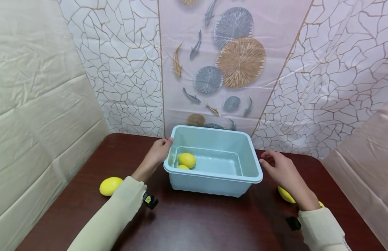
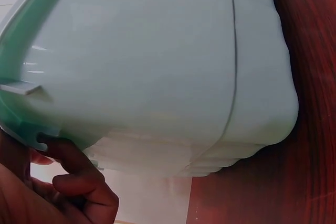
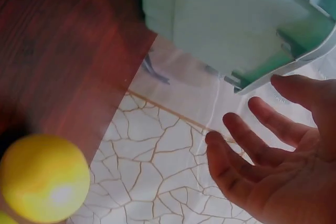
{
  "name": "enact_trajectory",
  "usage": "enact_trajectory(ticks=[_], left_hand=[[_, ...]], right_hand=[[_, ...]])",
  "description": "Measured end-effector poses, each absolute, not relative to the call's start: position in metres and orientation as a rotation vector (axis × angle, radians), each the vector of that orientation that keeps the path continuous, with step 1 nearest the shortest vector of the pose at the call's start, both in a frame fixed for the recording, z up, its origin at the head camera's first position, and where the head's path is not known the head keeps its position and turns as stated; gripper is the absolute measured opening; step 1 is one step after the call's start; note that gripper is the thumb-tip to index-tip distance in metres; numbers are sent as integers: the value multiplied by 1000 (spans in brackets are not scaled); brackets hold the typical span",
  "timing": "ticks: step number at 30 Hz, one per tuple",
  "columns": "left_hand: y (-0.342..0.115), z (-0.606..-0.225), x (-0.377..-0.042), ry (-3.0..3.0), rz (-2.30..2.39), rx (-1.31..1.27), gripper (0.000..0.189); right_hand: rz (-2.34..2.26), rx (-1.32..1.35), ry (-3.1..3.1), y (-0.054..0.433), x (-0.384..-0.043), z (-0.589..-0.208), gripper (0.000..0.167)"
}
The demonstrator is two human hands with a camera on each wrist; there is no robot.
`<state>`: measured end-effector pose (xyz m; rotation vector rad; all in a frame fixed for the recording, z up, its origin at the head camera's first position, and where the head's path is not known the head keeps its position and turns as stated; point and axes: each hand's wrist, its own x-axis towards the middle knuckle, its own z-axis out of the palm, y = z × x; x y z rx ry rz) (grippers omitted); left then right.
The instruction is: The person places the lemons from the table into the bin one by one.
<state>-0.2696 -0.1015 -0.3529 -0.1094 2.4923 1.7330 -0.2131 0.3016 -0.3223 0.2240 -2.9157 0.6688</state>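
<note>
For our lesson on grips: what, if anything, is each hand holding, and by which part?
The left hand grips the tub by its left rim. The right hand holds nothing; its thumb is near the right rim, contact unclear.

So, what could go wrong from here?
Perhaps three things. The basin might tip if it were lifted now: the left hand grips its rim, but the right hand has its fingers open beside the other end. The two lemons inside sit near the left end, so a tilt could send them rolling. And the loose lemon right by the left sleeve could get bumped.
</note>
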Motion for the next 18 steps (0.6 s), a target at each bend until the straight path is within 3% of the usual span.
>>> enact_trajectory(ticks=[7,18], left_hand=[[-102,-353,-268,2479,1740,-132,55],[-102,-354,-270,2482,1761,-117,54]], right_hand=[[536,249,-2978,312,-209,-331,42],[363,168,-3193,340,-207,-346,75]])
